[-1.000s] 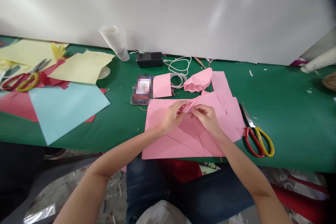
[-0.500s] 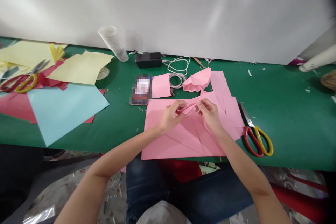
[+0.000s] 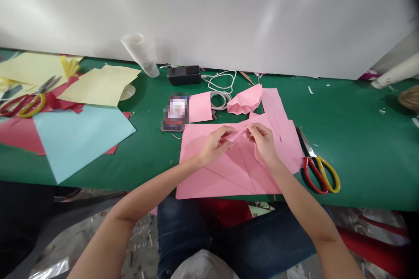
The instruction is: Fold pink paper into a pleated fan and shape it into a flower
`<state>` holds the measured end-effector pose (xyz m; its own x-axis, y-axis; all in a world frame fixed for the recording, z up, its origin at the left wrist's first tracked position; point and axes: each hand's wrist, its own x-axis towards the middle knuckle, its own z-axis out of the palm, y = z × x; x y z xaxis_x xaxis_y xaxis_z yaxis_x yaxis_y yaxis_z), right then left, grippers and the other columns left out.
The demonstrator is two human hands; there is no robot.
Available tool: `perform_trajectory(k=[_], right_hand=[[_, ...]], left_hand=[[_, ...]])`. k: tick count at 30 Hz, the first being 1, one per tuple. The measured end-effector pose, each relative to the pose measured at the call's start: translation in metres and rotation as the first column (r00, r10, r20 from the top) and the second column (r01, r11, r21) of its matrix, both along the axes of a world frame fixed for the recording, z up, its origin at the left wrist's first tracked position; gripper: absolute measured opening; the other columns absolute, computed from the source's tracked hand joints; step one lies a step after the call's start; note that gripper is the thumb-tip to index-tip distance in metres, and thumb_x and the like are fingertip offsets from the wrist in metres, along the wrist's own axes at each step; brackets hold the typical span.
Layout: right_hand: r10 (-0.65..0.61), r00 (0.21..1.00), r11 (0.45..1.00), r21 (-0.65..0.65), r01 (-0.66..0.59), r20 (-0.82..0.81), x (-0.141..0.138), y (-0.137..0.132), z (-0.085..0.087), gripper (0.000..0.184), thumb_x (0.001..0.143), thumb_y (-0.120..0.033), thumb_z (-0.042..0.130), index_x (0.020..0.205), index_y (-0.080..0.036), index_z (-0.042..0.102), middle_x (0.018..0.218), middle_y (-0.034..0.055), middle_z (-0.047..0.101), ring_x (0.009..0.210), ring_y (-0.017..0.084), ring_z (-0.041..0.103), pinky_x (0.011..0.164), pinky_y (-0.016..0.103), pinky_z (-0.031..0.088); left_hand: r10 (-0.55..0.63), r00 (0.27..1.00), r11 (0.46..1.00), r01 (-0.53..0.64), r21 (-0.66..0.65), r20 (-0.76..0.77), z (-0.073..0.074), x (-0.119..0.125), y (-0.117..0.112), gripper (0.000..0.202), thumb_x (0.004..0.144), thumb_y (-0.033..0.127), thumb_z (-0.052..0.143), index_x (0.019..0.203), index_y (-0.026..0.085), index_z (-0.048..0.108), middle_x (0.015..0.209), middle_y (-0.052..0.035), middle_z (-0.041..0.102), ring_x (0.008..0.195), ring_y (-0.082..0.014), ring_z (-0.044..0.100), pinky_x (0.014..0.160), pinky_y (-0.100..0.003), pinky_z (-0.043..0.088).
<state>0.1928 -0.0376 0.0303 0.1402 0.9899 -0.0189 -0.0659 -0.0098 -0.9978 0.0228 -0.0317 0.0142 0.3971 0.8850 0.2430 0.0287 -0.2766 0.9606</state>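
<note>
Between my hands is a small folded piece of pink paper (image 3: 236,135), held just above a stack of pink sheets (image 3: 203,178). My left hand (image 3: 216,143) pinches its left side, and the fingers of my right hand (image 3: 262,138) are closed on its right end. Parts of the folds are hidden by my fingers. Beyond my hands lies a pleated, fan-like pink paper piece (image 3: 245,99). A small pink square (image 3: 200,107) rests left of it, against a phone (image 3: 176,112) with a blurred screen.
Scissors (image 3: 317,163) with red and yellow handles lie right of the stack. At the back stand a black box (image 3: 184,75) with a white cable (image 3: 220,101) and leaning stacked cups (image 3: 140,54). Blue paper (image 3: 85,135), yellow sheets (image 3: 101,83) and other scissors (image 3: 31,101) are on the left.
The folded pink paper has tilted and shows more of its face between my hands. My right fingers have shifted slightly along its end. Other things stay where they were.
</note>
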Motion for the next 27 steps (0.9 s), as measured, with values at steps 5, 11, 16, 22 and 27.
perform_trajectory(k=[5,11,16,22,27], right_hand=[[0.07,0.998,0.996,0.05,-0.07,0.006,0.002,0.0,-0.003,0.023,0.077,-0.04,0.066,0.063,-0.021,0.065,0.056,-0.0028,0.052,0.052,0.009,0.043,0.05,0.025,0.031],[0.142,0.99,0.989,0.033,-0.143,0.027,0.001,-0.002,-0.004,0.023,0.078,-0.04,0.066,0.067,-0.02,0.067,0.059,-0.0017,0.056,0.054,0.01,0.047,0.051,0.026,0.035],[0.116,0.992,0.991,0.068,-0.119,0.048,-0.002,-0.003,-0.002,0.02,0.078,-0.04,0.065,0.074,-0.02,0.068,0.067,-0.0008,0.06,0.058,0.01,0.051,0.054,0.025,0.041],[0.23,0.973,0.973,-0.025,-0.23,0.029,-0.006,-0.004,0.0,0.019,0.07,-0.03,0.073,0.083,-0.02,0.064,0.075,-0.001,0.062,0.067,0.012,0.058,0.059,0.025,0.047],[0.151,0.986,0.988,0.011,-0.152,0.068,-0.004,-0.003,-0.004,0.007,0.073,-0.023,0.065,0.078,-0.02,0.061,0.072,-0.0028,0.058,0.062,0.01,0.052,0.057,0.024,0.044]], left_hand=[[-0.1,0.984,0.974,0.128,-0.188,0.148,0.007,0.001,0.0,0.02,0.078,0.016,0.054,0.098,0.016,0.054,0.098,-0.0054,0.06,0.07,-0.0087,0.062,0.049,-0.015,0.046],[-0.097,0.989,0.926,0.13,-0.354,0.109,0.017,-0.002,0.0,0.019,0.079,0.019,0.053,0.097,0.018,0.051,0.084,-0.0027,0.065,0.05,-0.0057,0.056,0.039,-0.014,0.035],[-0.085,0.986,0.906,0.136,-0.402,0.142,0.018,-0.002,0.001,0.021,0.077,0.021,0.055,0.097,0.016,0.053,0.076,-0.0007,0.063,0.049,-0.0061,0.057,0.042,-0.015,0.039],[-0.018,0.99,0.942,0.063,-0.331,0.137,0.011,0.0,0.003,0.021,0.077,0.022,0.056,0.097,0.015,0.056,0.071,-0.0003,0.062,0.054,-0.0084,0.058,0.045,-0.017,0.041],[-0.033,0.993,0.955,0.065,-0.288,0.116,0.006,0.001,0.003,0.029,0.08,0.016,0.052,0.108,0.016,0.061,0.103,-0.0094,0.066,0.075,-0.0112,0.065,0.057,-0.019,0.051]])
